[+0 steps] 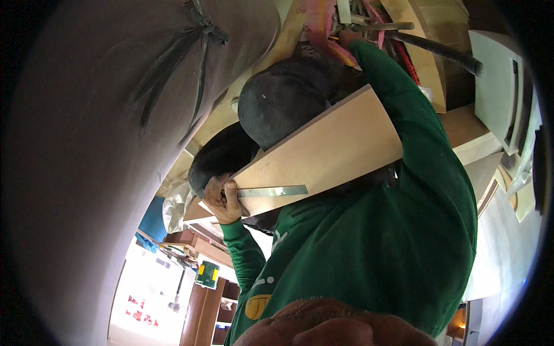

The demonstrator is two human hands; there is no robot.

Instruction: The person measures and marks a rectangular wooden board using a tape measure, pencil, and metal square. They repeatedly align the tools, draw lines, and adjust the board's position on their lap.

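My left hand (226, 199) is closed around the end of a pale wooden board (323, 138) lying across my dark-trousered knees (283, 101), with a flat metal strip (277, 190) at my thumb on the board's face. My green-sleeved right arm stretches up past the board. At its end my right hand (350, 37) is among a jumble of tools, beside a metal bar (392, 26), a dark rod (438, 52) and pink material (317, 20); its fingers are mostly hidden.
A large brownish padded surface (98, 161) with black ties fills the left. At the right are a pale panel (493, 89) and wooden boards (470, 130). A white crumpled bag (176, 207), a green container (207, 274) and wooden shelving (205, 311) appear at lower left.
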